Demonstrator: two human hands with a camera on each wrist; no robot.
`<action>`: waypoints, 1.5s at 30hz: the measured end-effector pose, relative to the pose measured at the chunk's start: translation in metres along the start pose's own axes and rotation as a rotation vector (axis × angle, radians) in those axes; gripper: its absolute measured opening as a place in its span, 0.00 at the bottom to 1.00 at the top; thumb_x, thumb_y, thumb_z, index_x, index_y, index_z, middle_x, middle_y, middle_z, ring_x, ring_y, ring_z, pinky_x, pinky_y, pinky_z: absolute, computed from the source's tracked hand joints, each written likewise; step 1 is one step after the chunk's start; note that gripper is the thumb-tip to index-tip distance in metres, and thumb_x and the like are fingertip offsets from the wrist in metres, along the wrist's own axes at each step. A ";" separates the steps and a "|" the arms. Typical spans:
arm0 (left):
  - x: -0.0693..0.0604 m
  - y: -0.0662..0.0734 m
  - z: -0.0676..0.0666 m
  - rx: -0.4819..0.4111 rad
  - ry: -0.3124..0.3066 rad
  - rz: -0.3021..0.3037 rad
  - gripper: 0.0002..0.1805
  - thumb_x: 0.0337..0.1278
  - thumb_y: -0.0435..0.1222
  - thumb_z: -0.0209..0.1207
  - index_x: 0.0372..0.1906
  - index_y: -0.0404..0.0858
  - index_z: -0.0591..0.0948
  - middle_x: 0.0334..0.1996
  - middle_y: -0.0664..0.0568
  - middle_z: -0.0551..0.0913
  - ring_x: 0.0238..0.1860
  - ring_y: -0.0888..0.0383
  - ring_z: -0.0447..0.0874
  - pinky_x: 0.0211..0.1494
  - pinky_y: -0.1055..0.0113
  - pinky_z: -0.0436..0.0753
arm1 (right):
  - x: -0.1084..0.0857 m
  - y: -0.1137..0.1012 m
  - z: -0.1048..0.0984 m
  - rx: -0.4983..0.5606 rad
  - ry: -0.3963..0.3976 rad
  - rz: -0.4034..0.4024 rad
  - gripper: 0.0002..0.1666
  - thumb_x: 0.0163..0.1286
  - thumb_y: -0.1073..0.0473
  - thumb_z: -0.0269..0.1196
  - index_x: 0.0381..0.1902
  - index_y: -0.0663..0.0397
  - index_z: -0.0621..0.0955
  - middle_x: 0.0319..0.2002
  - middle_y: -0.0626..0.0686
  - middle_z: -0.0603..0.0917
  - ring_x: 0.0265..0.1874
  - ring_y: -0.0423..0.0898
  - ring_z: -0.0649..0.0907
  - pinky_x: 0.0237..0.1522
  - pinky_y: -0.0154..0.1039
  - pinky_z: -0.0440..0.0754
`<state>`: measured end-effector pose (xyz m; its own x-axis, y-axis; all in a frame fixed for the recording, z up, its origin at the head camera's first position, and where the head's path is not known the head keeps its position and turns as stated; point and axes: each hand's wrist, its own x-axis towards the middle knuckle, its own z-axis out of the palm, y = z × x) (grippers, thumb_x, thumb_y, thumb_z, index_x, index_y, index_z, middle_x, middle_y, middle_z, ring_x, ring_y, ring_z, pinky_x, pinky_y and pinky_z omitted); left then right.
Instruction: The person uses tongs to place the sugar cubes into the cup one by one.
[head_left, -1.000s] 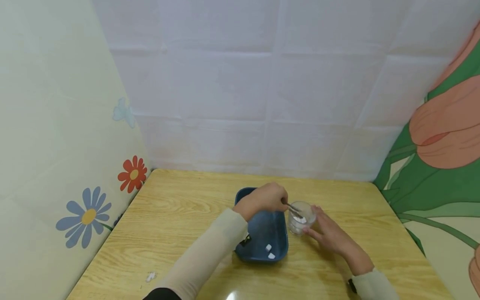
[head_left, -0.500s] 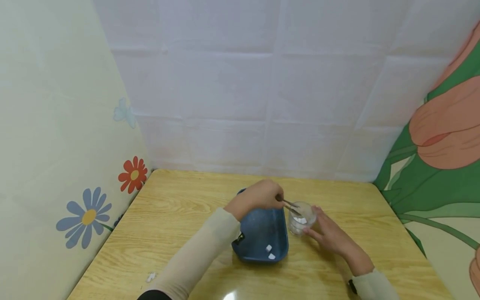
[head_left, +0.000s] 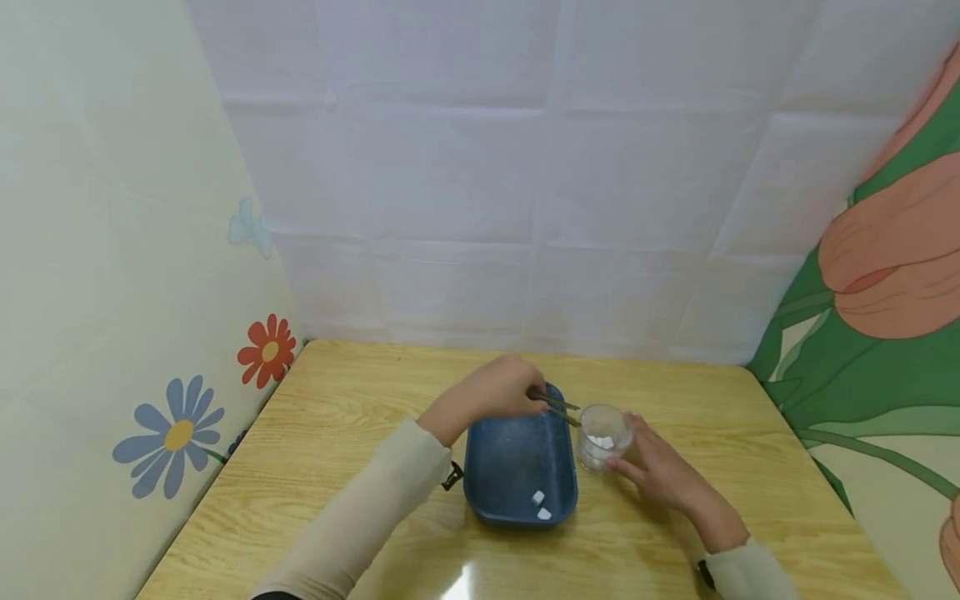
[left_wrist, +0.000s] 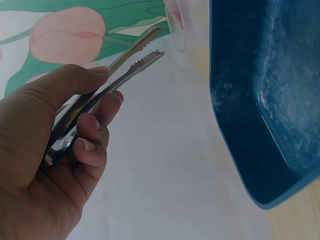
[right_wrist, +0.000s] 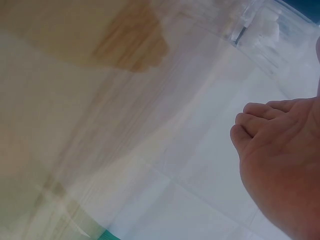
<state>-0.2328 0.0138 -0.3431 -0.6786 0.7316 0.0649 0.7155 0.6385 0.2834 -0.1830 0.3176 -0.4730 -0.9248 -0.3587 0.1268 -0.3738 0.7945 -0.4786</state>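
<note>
Metal serrated tongs [left_wrist: 112, 77] lie in the grip of my left hand [head_left: 491, 392], thumb on one side and curled fingers on the other. Their tips stand slightly apart with nothing between them, close to the left rim of a clear glass [head_left: 602, 442]. White cubes [head_left: 600, 442] fill part of this glass. My right hand [head_left: 663, 467] holds the glass from the right, thumb at the front and fingers round the far side. Below my left hand stands a dark blue tray [head_left: 510, 467], with two white cubes [head_left: 542, 505] at its near right corner.
The tray and glass stand side by side on a wood-grain table [head_left: 360, 433]. A pale hanging cloth [head_left: 450, 208] closes off the back. Flower-printed cloths border the left [head_left: 97, 292] and right [head_left: 885, 375] sides.
My left hand has moved left with the tongs, whose tips have come out of the glass. A white cube near the tips earlier is no longer there. The right hand has stayed put.
</note>
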 end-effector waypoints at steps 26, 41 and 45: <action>-0.049 -0.012 -0.005 -0.006 -0.009 -0.061 0.10 0.66 0.43 0.65 0.45 0.42 0.90 0.37 0.55 0.89 0.33 0.66 0.84 0.40 0.68 0.83 | -0.001 0.003 0.000 -0.002 0.010 -0.009 0.52 0.74 0.43 0.62 0.75 0.77 0.55 0.74 0.77 0.56 0.73 0.74 0.56 0.68 0.71 0.57; -0.066 -0.014 0.009 -0.039 -0.037 -0.057 0.08 0.66 0.42 0.65 0.43 0.43 0.89 0.36 0.57 0.89 0.33 0.68 0.85 0.41 0.70 0.83 | 0.000 0.004 0.000 0.004 -0.007 0.013 0.54 0.74 0.41 0.61 0.76 0.76 0.53 0.75 0.76 0.54 0.74 0.74 0.55 0.69 0.70 0.56; -0.070 -0.013 0.014 -0.031 -0.051 -0.058 0.10 0.66 0.42 0.66 0.45 0.42 0.89 0.38 0.56 0.89 0.35 0.68 0.85 0.41 0.71 0.83 | 0.000 0.004 -0.001 0.005 -0.015 0.020 0.54 0.74 0.40 0.61 0.76 0.76 0.53 0.75 0.76 0.54 0.74 0.74 0.55 0.69 0.70 0.56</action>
<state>-0.1927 -0.0424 -0.3649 -0.7086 0.7056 -0.0014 0.6695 0.6730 0.3146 -0.1847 0.3210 -0.4742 -0.9308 -0.3503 0.1046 -0.3552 0.7989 -0.4853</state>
